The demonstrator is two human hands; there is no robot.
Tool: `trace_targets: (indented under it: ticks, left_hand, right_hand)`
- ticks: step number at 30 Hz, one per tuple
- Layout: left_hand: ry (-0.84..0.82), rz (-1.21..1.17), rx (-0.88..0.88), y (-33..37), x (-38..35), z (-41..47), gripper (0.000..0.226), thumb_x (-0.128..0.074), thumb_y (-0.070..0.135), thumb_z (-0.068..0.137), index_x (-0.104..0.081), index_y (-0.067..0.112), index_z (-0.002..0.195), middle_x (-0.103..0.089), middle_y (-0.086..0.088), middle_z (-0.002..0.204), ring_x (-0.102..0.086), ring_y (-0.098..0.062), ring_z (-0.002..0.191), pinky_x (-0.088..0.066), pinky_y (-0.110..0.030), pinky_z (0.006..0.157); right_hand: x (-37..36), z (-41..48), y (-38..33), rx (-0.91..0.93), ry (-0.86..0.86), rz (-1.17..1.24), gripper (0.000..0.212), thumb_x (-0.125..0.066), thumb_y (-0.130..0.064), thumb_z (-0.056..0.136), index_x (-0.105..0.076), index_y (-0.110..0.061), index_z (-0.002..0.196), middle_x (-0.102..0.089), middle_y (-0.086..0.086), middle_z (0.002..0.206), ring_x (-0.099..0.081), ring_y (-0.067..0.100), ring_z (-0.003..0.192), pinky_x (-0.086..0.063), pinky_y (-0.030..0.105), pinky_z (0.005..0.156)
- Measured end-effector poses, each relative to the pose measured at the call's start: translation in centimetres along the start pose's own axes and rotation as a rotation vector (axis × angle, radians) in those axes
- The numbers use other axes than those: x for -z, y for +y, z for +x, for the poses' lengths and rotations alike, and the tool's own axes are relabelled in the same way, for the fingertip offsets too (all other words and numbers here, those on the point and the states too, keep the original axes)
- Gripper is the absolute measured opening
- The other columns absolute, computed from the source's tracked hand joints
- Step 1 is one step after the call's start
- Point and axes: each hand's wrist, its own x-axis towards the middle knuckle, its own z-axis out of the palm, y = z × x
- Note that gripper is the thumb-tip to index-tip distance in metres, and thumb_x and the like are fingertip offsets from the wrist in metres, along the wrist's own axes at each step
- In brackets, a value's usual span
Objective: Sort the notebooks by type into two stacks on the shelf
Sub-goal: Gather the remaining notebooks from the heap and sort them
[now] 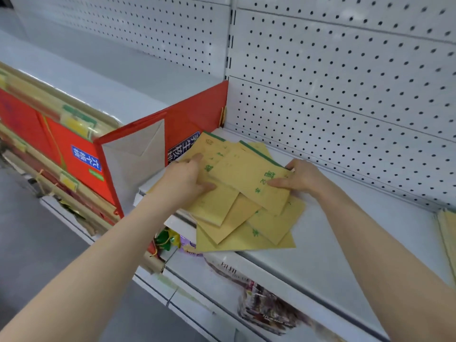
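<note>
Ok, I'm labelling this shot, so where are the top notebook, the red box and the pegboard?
top notebook (249, 178): head view, middle of its tan cover.
red box (195, 114): head view, on its upright red side wall.
pegboard (345, 95): head view, on the perforated white back panel.
</note>
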Motion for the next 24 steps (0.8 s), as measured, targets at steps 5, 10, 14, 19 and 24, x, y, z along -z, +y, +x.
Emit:
trace_targets:
  ticks: [5, 10, 14, 19, 24]
  left_hand:
    - [0.003, -0.157, -0.026, -0.9, 0.4, 1.3, 0.093, -0.073, 0.042, 0.080, -0.020, 0.013, 0.151, -0.062, -0.008, 0.111, -0.057, -0.030, 0.107, -0.045, -0.035, 0.084]
    - [0.038, -0.286, -0.076, -1.9, -0.2, 1.8, 0.080, -0.075, 0.034, 0.078, -0.035, 0.013, 0.145, -0.064, -0.006, 0.117, -0.058, -0.026, 0.104, -0.045, -0.032, 0.074]
    - [0.075, -0.502, -0.107, -1.9, -0.6, 1.5, 0.064, -0.074, 0.018, 0.081, -0.043, 0.013, 0.137, -0.062, -0.005, 0.124, -0.057, -0.026, 0.111, -0.041, -0.030, 0.080]
    - [0.119, -0.665, -0.115, -2.1, -0.5, 0.4, 0.050, -0.062, 0.009, 0.090, -0.041, 0.016, 0.135, -0.057, 0.001, 0.123, -0.054, -0.018, 0.106, -0.036, -0.027, 0.080]
    - [0.142, -0.760, -0.207, -2.0, 0.2, -0.9, 0.039, -0.054, 0.011, 0.095, -0.045, 0.017, 0.132, -0.051, 0.014, 0.115, -0.047, -0.006, 0.103, -0.036, -0.020, 0.078]
  right_hand:
    - [-0.7, -2.5, 0.9, -0.143, 0.165, 0.400, 0.098, -0.091, -0.027, 0.063, -0.036, -0.013, 0.143, -0.053, 0.010, 0.130, -0.054, 0.027, 0.116, -0.047, 0.035, 0.092]
    - [-1.9, -5.8, 0.9, -0.188, 0.223, 0.896, 0.053, -0.085, -0.007, 0.070, -0.061, -0.005, 0.117, -0.069, 0.012, 0.112, -0.068, 0.023, 0.096, -0.055, 0.033, 0.078]
    - [-3.7, -8.6, 0.2, -0.170, 0.197, 0.924, 0.038, -0.081, 0.001, 0.072, -0.067, -0.012, 0.105, -0.071, 0.006, 0.108, -0.069, 0.019, 0.094, -0.057, 0.032, 0.080]
    - [-4.0, -12.2, -0.3, -0.151, 0.396, 0.922, 0.030, -0.059, -0.004, 0.089, -0.056, -0.025, 0.111, -0.068, 0.002, 0.105, -0.067, 0.021, 0.095, -0.060, 0.040, 0.072]
    - [-4.1, -16.5, 0.7, -0.239, 0.489, 1.004, 0.024, -0.048, -0.013, 0.097, -0.049, -0.025, 0.117, -0.066, -0.001, 0.111, -0.069, 0.025, 0.092, -0.060, 0.039, 0.061]
